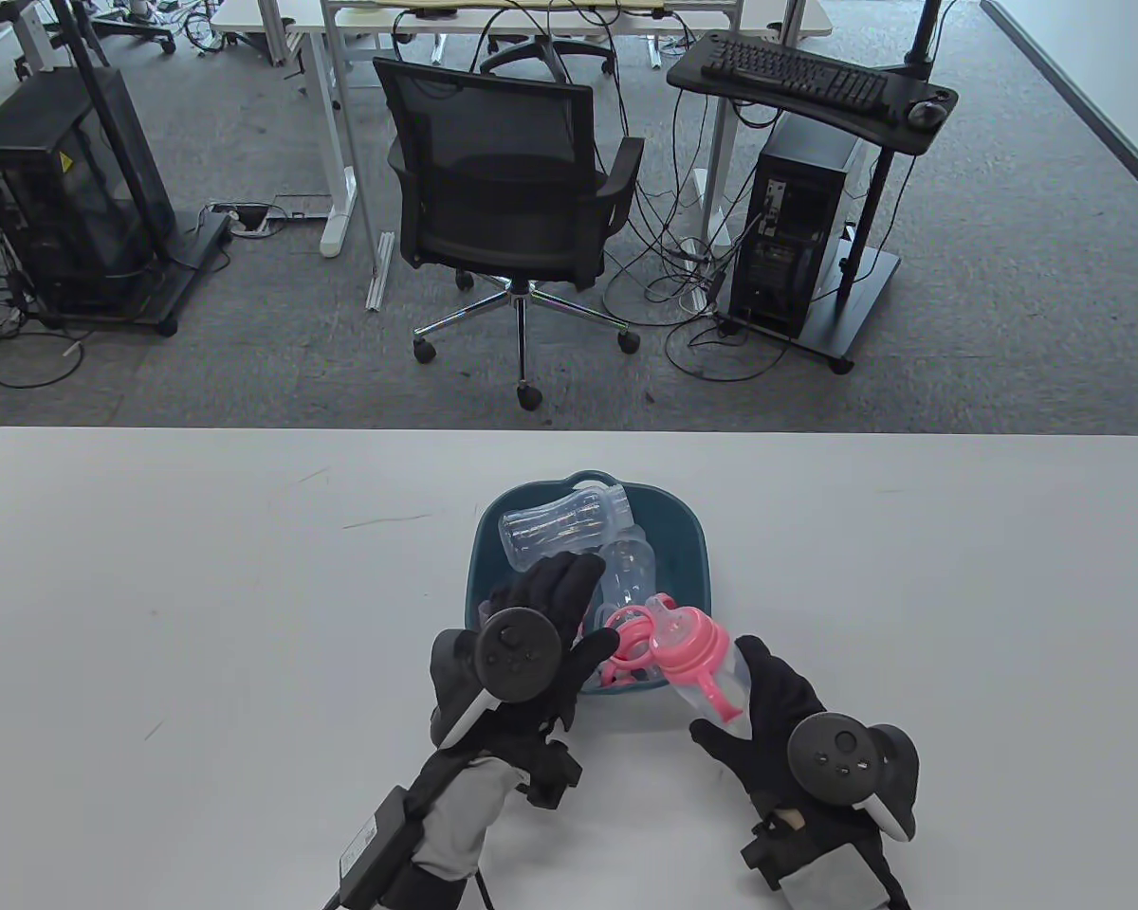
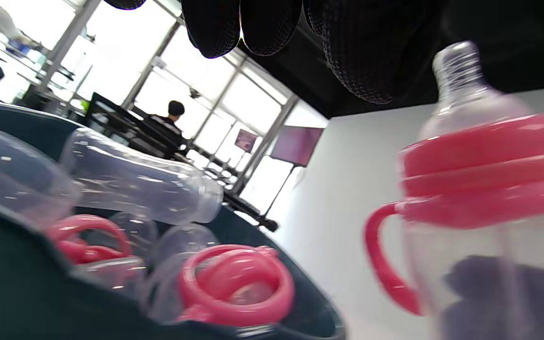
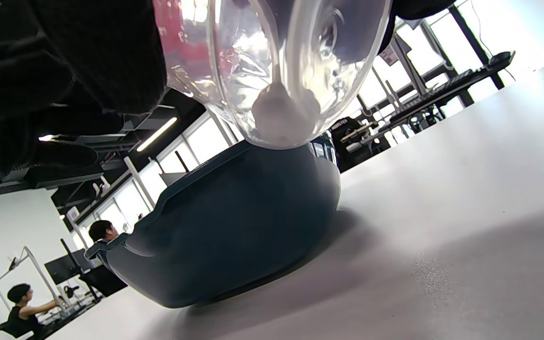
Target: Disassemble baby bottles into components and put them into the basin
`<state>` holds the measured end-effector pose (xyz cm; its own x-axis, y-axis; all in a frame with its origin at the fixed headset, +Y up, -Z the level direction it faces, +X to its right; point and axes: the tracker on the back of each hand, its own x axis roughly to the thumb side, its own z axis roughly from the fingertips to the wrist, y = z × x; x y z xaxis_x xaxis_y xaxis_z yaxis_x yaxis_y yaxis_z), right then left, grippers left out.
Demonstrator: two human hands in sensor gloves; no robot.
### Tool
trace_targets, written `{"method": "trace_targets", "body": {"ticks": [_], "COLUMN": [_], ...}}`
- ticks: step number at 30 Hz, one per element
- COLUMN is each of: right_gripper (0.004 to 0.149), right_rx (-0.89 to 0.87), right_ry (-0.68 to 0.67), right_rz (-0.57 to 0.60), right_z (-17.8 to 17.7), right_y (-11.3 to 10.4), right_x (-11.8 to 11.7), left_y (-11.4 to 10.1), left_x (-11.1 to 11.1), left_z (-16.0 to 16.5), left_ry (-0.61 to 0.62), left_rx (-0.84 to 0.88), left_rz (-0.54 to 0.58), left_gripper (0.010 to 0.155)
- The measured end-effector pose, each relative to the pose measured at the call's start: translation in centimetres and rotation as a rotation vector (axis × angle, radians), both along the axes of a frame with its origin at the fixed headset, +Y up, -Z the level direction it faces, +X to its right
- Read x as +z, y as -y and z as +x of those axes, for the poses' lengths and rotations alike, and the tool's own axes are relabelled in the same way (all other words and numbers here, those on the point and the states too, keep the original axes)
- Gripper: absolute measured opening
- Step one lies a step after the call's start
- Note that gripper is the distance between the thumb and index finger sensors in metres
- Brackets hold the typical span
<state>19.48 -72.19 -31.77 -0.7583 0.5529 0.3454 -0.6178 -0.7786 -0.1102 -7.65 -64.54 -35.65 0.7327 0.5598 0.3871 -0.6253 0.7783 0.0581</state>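
Observation:
My right hand grips a baby bottle with a pink collar, pink handles and a clear teat, held tilted just above the near right rim of the teal basin. In the right wrist view the bottle's clear base fills the top, with the basin behind it. My left hand hovers over the basin's near left part with fingers straight and nothing in it. Two clear bottle bodies and pink rings lie in the basin. The left wrist view shows the fingers, the bottle and a pink ring.
The white table stretches wide on both sides of the basin. Beyond its far edge stand an office chair and a computer cart on the carpet.

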Motion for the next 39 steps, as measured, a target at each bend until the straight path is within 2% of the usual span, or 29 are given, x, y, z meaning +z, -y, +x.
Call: {"method": "trace_targets", "body": {"ticks": [3, 8, 18, 20, 39], "right_gripper": [0.092, 0.092, 0.092, 0.092, 0.092], "right_rx": [-0.004, -0.001, 0.007, 0.01, 0.004], "right_ry": [-0.005, -0.031, -0.087, -0.089, -0.1], "right_rz": [0.002, 0.01, 0.03, 0.032, 0.017], "right_z": [0.0, -0.4, -1.4, -1.5, -1.6], "right_y": [0.0, -0.1, -0.3, -0.3, -0.2], "right_x": [0.0, 0.2, 0.6, 0.6, 0.6], "left_y": [-0.6, -0.5, 1.2, 1.3, 1.4], "left_x": [0.7, 1.3, 0.7, 0.6, 0.5], "left_z": [0.6, 1.7, 2.4, 2.4, 2.3], "left_ry": [0.096, 0.221, 0.335, 0.358, 0.335], "left_rx": [0.074, 0.205, 0.405, 0.419, 0.45], "left_rz": [0.01, -0.066, -0.229, -0.229, -0.203], "left_gripper": [0.077, 0.084, 0.092, 0.092, 0.086]}}
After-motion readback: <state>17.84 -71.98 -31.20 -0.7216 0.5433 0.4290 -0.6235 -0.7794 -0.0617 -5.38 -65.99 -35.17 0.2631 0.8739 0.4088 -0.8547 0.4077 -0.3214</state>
